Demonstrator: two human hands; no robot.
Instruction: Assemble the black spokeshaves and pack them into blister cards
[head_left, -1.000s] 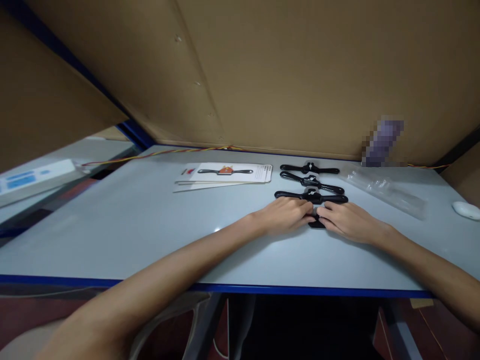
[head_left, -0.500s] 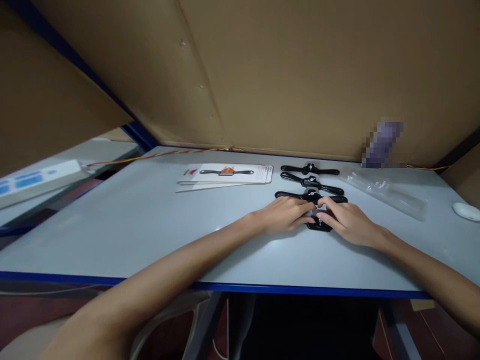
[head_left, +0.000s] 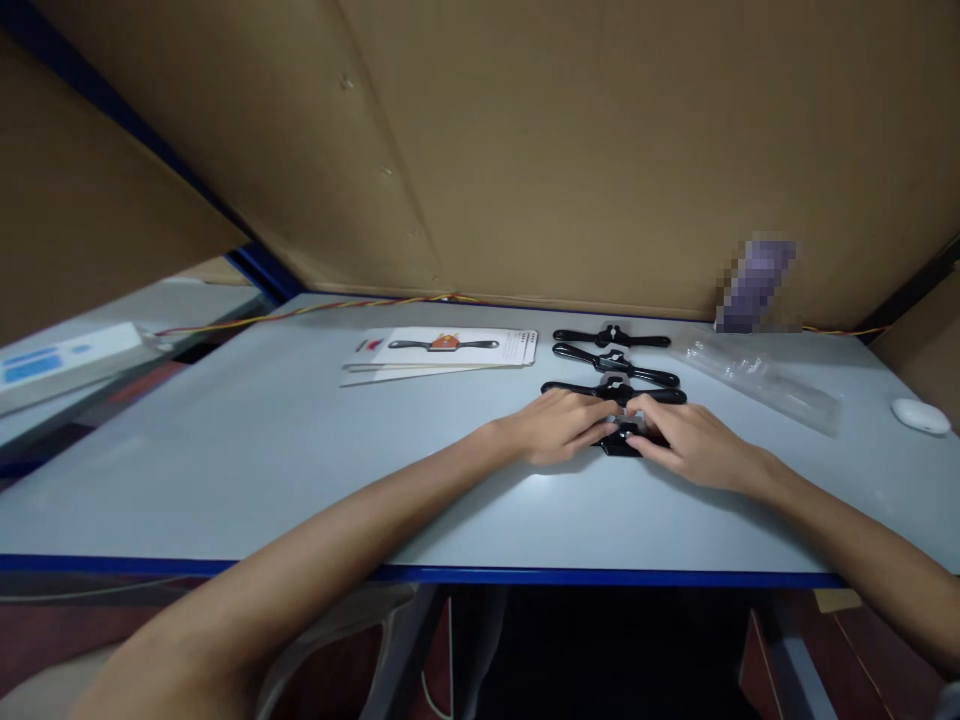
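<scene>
Both my hands meet over the nearest black two-handled tool, whose middle shows between my fingers. My left hand is closed on its left side, fingertips at the metal centre. From the right, my right hand pinches at the same centre with thumb and forefinger. The tool's handles are hidden under my hands. Just beyond lies a like black tool, close to my fingers. Farther back are two more, a slanted one and a straighter one.
Printed cards lie stacked left of the tools. Clear plastic packaging is at the right, with a white mouse-like object beyond it. A pixelated purple item leans at the back panel. A white power strip sits far left.
The whole view has shifted slightly, so things appear a little farther left. My fingers have moved slightly at the nearest tool's centre; my right thumb now lies over it.
</scene>
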